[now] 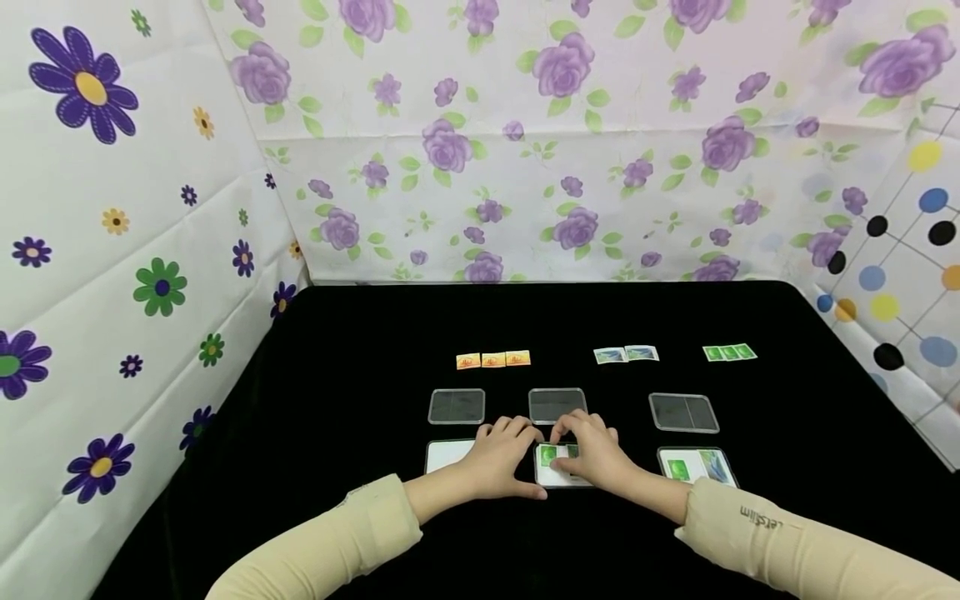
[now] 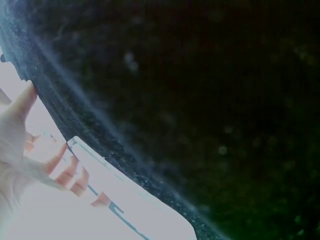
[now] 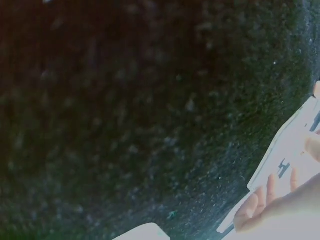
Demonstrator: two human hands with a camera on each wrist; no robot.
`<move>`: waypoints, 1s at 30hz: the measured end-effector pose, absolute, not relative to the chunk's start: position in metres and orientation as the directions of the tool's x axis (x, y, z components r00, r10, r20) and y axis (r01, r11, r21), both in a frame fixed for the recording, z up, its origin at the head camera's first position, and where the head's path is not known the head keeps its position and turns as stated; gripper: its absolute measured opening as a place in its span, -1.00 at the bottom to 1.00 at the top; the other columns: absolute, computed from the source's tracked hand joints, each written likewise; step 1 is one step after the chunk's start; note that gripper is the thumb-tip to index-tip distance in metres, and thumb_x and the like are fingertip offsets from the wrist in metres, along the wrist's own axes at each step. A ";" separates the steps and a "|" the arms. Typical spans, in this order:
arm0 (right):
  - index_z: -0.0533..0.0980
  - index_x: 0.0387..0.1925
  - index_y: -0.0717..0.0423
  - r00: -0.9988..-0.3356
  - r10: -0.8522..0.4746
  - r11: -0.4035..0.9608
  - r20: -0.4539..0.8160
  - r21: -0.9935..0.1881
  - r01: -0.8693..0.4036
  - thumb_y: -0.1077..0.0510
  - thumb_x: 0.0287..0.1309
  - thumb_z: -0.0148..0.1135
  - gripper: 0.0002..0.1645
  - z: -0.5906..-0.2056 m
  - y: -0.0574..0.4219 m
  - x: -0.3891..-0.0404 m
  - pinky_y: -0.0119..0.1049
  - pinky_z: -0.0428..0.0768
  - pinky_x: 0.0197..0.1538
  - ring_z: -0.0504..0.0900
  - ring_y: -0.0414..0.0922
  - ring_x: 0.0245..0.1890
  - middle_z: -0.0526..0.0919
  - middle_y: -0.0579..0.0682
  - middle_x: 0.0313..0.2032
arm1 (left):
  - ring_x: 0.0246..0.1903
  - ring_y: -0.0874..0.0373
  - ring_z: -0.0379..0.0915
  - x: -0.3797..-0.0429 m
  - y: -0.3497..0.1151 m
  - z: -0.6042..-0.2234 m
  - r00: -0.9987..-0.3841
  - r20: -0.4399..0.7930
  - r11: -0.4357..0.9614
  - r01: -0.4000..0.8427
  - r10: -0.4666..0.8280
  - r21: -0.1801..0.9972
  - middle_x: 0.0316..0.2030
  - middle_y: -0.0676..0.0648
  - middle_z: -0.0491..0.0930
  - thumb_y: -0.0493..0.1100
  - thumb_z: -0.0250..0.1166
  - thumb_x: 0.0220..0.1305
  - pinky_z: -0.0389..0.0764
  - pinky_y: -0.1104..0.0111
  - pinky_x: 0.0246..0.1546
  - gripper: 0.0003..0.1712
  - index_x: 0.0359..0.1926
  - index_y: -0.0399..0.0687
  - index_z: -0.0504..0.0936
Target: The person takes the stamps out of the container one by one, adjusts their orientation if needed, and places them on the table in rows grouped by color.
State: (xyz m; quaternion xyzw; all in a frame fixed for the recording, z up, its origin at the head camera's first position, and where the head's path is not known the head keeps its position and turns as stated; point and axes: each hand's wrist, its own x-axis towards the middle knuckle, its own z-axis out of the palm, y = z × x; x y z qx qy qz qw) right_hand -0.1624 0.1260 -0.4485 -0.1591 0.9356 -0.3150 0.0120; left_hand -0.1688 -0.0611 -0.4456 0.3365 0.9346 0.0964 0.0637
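Observation:
In the head view, a shallow white-bottomed case (image 1: 553,477) lies in front of the person, a small green stamp-like card (image 1: 548,455) flat in its left part. At its left edge is my left hand (image 1: 497,462), thumb and fingers spread apart. My right hand (image 1: 596,454) hangs over its right part, the thumb touching near the green card and the index finger bent at the far rim. The right hand hides much of the case. In the left wrist view my left hand (image 2: 17,135) looks pale and overexposed; in the right wrist view my right hand (image 3: 280,210) is at the corner.
Another white case (image 1: 448,455) lies left; one at right holds a green card (image 1: 678,470) and a blue card (image 1: 717,467). Three clear lids (image 1: 457,407) lie behind. Farther back are orange cards (image 1: 492,360), blue cards (image 1: 626,354) and green cards (image 1: 730,352) on black cloth (image 1: 360,333).

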 end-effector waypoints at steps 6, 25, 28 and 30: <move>0.47 -0.47 -0.01 -0.955 -0.291 0.729 0.064 -0.632 -0.264 0.25 -0.21 0.49 -0.68 -0.448 0.127 -0.164 -0.20 0.15 -0.27 0.33 -0.09 -0.24 0.48 -0.06 -0.30 | 0.18 0.05 0.23 -0.170 -0.060 -0.444 -0.770 -0.057 0.757 0.607 0.636 0.242 0.21 -0.03 0.33 0.31 0.38 -0.05 0.35 0.03 0.08 -0.18 0.18 0.06 0.40; 0.58 -0.51 0.04 -0.951 -0.308 0.687 0.012 -0.689 -0.230 0.23 0.04 0.29 -0.93 -0.444 0.133 -0.169 -0.12 0.13 -0.24 0.33 -0.03 -0.18 0.54 -0.01 -0.24 | 0.18 0.04 0.24 -0.170 -0.060 -0.444 -0.774 -0.055 0.759 0.602 0.631 0.247 0.20 -0.03 0.34 0.30 0.40 -0.07 0.35 0.03 0.07 -0.17 0.18 0.05 0.40; 0.58 -0.52 0.07 -0.943 -0.331 0.689 -0.037 -0.692 -0.215 0.24 0.04 0.27 -0.93 -0.438 0.135 -0.171 -0.06 0.17 -0.24 0.32 -0.01 -0.19 0.53 -0.01 -0.28 | 0.18 0.04 0.24 -0.169 -0.060 -0.443 -0.774 -0.061 0.760 0.599 0.631 0.252 0.20 -0.03 0.34 0.30 0.40 -0.07 0.35 0.02 0.08 -0.18 0.18 0.05 0.41; 0.59 -0.52 0.08 -0.934 -0.353 0.701 -0.061 -0.678 -0.221 0.25 0.03 0.27 -0.93 -0.434 0.137 -0.174 -0.05 0.20 -0.25 0.32 -0.02 -0.21 0.54 -0.03 -0.31 | 0.18 0.04 0.24 -0.169 -0.060 -0.443 -0.774 -0.064 0.759 0.597 0.630 0.259 0.20 -0.03 0.34 0.29 0.41 -0.07 0.35 0.02 0.08 -0.18 0.17 0.05 0.41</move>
